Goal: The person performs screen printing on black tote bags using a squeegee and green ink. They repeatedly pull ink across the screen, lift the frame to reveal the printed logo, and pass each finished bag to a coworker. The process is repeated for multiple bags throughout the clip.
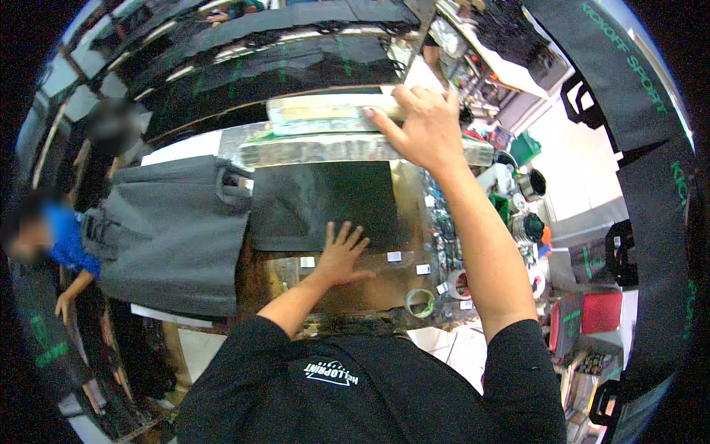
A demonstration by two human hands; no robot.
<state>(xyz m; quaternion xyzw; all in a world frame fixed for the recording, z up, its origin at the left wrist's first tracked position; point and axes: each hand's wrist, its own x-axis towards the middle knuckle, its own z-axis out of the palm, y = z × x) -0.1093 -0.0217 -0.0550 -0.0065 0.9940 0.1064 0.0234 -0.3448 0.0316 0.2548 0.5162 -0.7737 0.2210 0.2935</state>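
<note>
My right hand is closed over the upper edge of a pale, ink-stained screen-printing frame, which stands tilted up at the far side of the worktable. Below it, a flat black fabric piece lies on the brown tabletop. My left hand rests with its fingers spread, fingertips over the fabric's near edge and palm by the table. To the left, a stack of dark grey fabric bags with handles adjoins the black piece.
Small white pieces and a tape roll sit near the front edge. Ink-stained clutter, a green container and cups line the right. Dark printed bags hang at far right. A person in a blue sleeve is at the left.
</note>
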